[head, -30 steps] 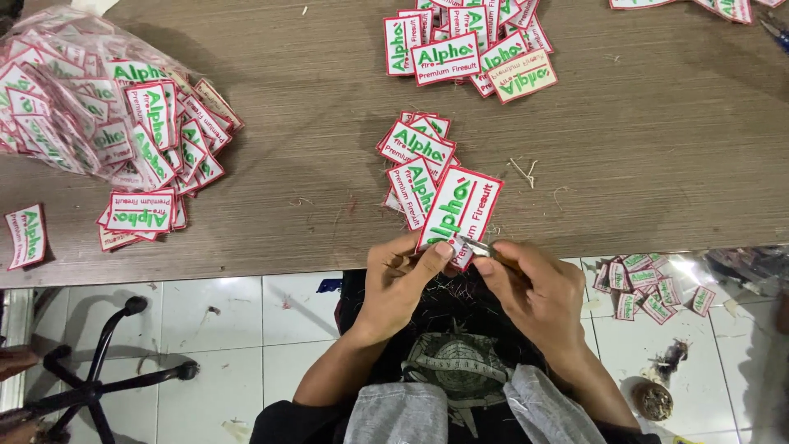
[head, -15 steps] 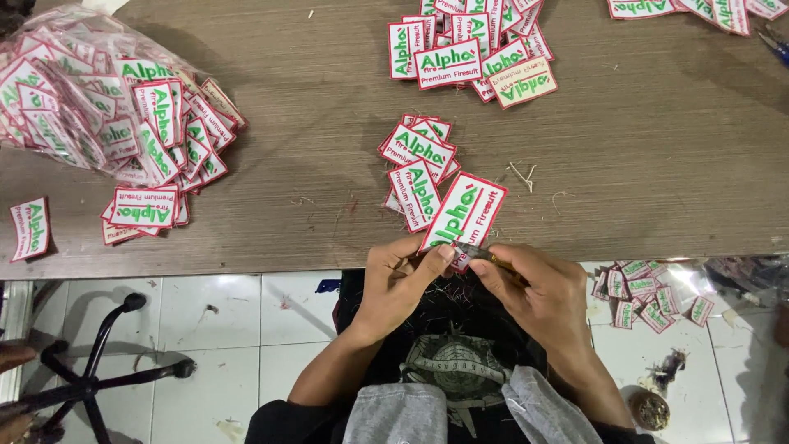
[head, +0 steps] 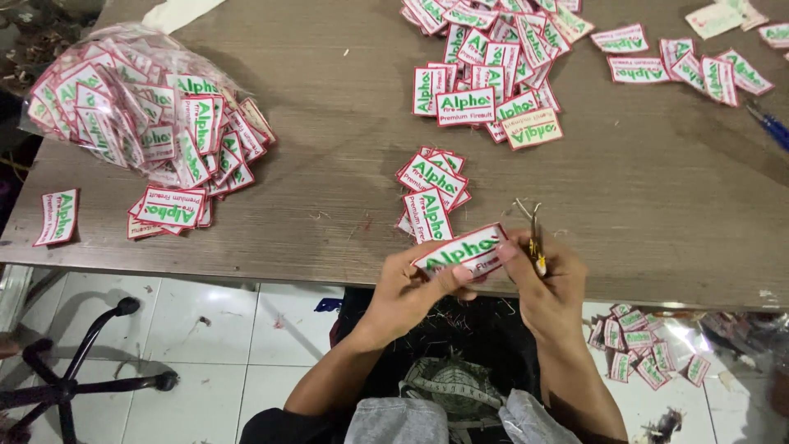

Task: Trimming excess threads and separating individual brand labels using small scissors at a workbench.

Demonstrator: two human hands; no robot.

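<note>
Far left, one loose patch [head: 57, 217] lies by the table [head: 329, 148] edge. Next to it a clear bag [head: 123, 107] spills red-bordered patches toward a small stack [head: 168, 207], so stock sits within reach but off the work spot. Bare wood between bag and centre gives free room to slide things.

Centre: a short pile [head: 431, 193] sits just behind the hands, near the front edge. Left hand [head: 411, 284] pinches a white patch w/ green lettering [head: 462, 249] by its lower edge, thumb on top, holding it tilted just past the table edge, over the lap. Right hand [head: 546, 275] is closed around small snips [head: 534, 234], tips up, touching or just beside the patch's right end; prob. at stray threads, hard to tell.

Behind, a big heap [head: 493, 57]; right, scattered patches [head: 707, 70] and a blue pen [head: 768, 123] at the far edge. More patches on the floor [head: 641, 358].
</note>
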